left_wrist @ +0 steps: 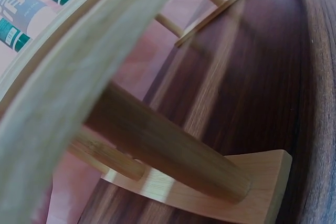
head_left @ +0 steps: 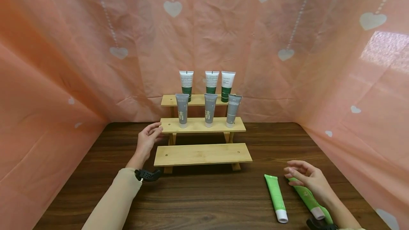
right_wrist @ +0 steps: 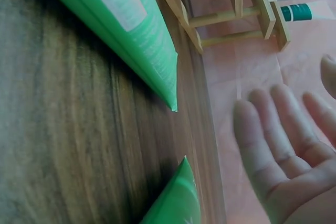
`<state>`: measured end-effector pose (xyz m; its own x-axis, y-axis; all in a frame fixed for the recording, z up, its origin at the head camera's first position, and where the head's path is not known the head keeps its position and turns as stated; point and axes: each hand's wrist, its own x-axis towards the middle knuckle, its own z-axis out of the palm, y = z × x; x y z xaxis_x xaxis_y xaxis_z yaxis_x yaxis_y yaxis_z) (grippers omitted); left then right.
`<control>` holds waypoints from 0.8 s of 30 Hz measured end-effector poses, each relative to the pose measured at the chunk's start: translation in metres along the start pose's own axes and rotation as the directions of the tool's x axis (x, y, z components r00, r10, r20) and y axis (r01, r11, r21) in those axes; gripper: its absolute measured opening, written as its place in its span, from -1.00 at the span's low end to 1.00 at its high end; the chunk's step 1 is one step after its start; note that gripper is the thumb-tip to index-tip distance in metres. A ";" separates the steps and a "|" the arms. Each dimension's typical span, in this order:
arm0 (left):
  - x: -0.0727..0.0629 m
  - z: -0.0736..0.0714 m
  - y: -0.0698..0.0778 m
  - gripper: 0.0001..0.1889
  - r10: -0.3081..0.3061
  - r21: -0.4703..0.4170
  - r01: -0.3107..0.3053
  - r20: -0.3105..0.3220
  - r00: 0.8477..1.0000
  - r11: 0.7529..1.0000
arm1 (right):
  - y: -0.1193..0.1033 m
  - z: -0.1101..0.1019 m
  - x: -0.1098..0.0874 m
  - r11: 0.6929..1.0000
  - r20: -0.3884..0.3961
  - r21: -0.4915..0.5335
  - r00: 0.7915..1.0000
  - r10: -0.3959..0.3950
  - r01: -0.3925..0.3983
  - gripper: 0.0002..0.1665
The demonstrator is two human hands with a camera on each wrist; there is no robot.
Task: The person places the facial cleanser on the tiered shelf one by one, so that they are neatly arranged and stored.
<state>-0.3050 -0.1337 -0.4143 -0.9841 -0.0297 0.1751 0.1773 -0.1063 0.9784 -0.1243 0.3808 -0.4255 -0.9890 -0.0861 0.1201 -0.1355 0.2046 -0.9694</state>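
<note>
My left hand (head_left: 148, 137) is at the left end of the middle step of a wooden three-step stand (head_left: 201, 154), its fingers loosely bent; whether they touch the board is unclear. Over the green tubes at the right hovers my right hand (head_left: 311, 181), holding nothing, its fingers (right_wrist: 286, 114) spread in the right wrist view. One green tube with a white cap (head_left: 275, 196) lies left of that hand. A second green tube (head_left: 305, 198) lies partly beneath it, and another green tube (head_left: 328, 216) is mostly hidden behind the second one and the wrist.
Three grey tubes (head_left: 209, 111) stand on the middle step. White-and-green tubes (head_left: 212, 81) stand on the top step behind them. Pink curtain (head_left: 204, 38) with hearts encloses the dark wooden table (head_left: 198, 201) at the back and sides.
</note>
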 end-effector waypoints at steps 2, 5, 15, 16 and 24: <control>0.000 0.000 0.000 -0.59 0.001 0.001 -0.001 0.002 1.000 1.000 | 0.001 0.001 -0.003 0.999 0.061 0.008 0.998 0.030 -0.031 -0.69; 0.000 -0.001 0.000 -0.59 -0.003 0.013 0.003 0.005 1.000 1.000 | 0.001 0.001 -0.006 0.995 0.141 -0.006 0.985 0.096 -0.096 -0.69; 0.002 -0.003 -0.001 -0.58 -0.002 0.014 0.002 0.008 1.000 1.000 | 0.005 0.013 -0.010 0.970 0.124 -0.069 0.963 0.240 -0.233 -0.36; 0.003 -0.004 -0.003 -0.58 -0.005 0.012 0.005 0.005 1.000 1.000 | 0.006 0.014 -0.010 0.967 0.118 -0.069 0.961 0.251 -0.244 -0.35; 0.013 -0.006 -0.020 -0.54 -0.024 0.018 0.024 -0.019 1.000 1.000 | 0.012 0.023 -0.013 0.955 0.034 -0.111 0.959 0.282 -0.276 -0.36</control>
<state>-0.3214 -0.1381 -0.4327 -0.9876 -0.0464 0.1497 0.1533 -0.0895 0.9841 -0.1112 0.3616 -0.4437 -0.9845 -0.0584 -0.1652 0.1374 0.3274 -0.9348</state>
